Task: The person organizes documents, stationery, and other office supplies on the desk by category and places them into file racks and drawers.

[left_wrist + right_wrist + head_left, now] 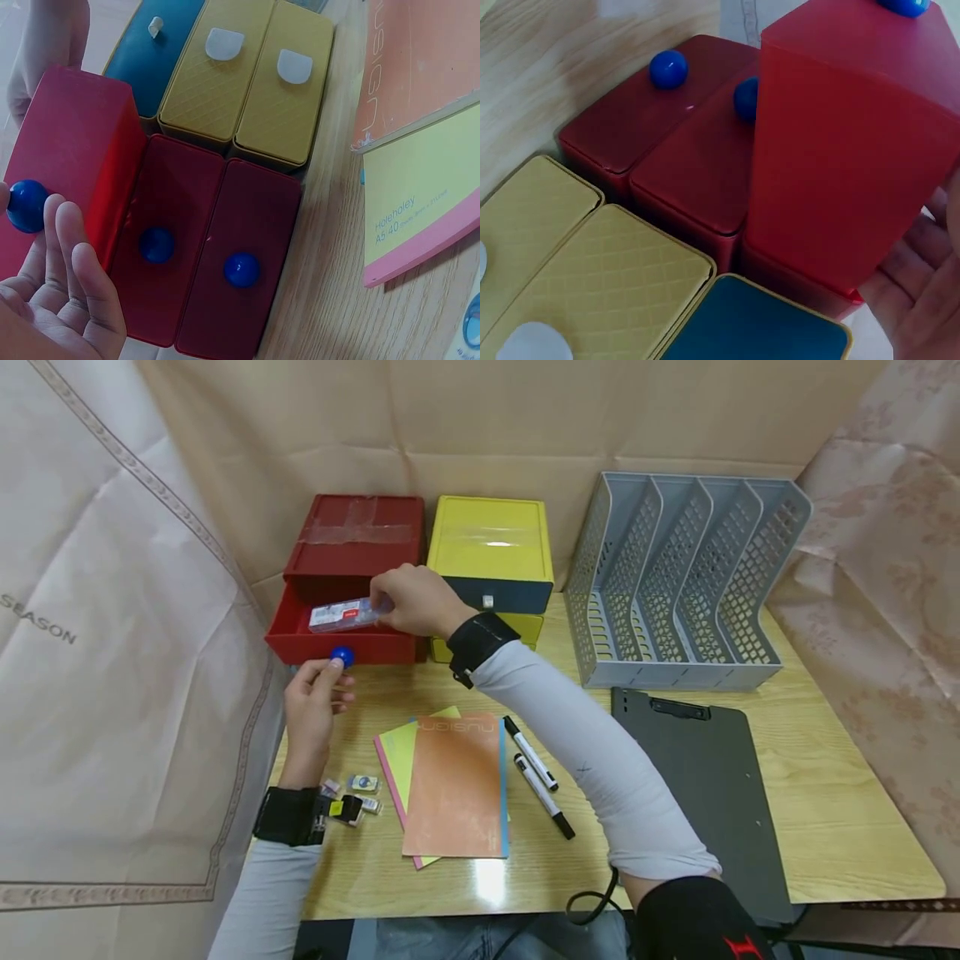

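In the head view a red drawer [360, 649] stands pulled out of the red drawer cabinet [375, 518]. My left hand [315, 702] is at its front, thumb and index finger pinching the round blue knob [28, 205]. The other fingers of that hand spread loosely below. Over the drawer, my right hand [420, 600] grips one end of a small clear plastic case [330, 618] with a white label and a red mark. The case lies within the drawer's outline. In the right wrist view the drawer wall [840, 165] hides the case and part of the fingers.
A yellow cabinet [491, 531] with a dark blue top drawer stands beside the red one. Notebooks [457, 793], two markers [534, 768] and several small erasers [365, 783] lie in front. To the right are a grey file rack [682, 672] and a black clipboard [705, 785].
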A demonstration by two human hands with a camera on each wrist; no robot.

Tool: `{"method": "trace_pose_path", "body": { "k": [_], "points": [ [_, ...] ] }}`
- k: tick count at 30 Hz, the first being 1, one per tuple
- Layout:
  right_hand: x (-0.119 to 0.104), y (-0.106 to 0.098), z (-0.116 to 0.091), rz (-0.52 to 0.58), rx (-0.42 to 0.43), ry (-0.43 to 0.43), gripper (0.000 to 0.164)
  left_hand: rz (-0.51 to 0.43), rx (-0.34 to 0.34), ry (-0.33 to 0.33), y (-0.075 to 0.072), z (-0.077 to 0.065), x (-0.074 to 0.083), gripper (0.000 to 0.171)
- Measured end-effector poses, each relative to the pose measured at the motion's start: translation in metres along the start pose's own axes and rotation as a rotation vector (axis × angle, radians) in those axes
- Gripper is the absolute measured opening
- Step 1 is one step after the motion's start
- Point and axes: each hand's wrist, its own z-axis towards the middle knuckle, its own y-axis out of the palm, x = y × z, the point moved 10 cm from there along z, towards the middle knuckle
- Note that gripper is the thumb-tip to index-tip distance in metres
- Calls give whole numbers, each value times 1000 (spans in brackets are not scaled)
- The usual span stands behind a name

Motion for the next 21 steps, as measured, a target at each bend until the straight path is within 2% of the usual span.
{"method": "trace_pose_path", "body": {
  "k": [8,16,21],
  "points": [
    [-1,7,10,-50,-61,17,24,17,7,0,0,-1,1,31],
    [-9,16,14,-181,-118,-28,17,15,6,0,1,-2,1,30],
    [-10,20,16,-190,-153,-5,18,14,9,0,1,-2,1,30]
  ]
}}
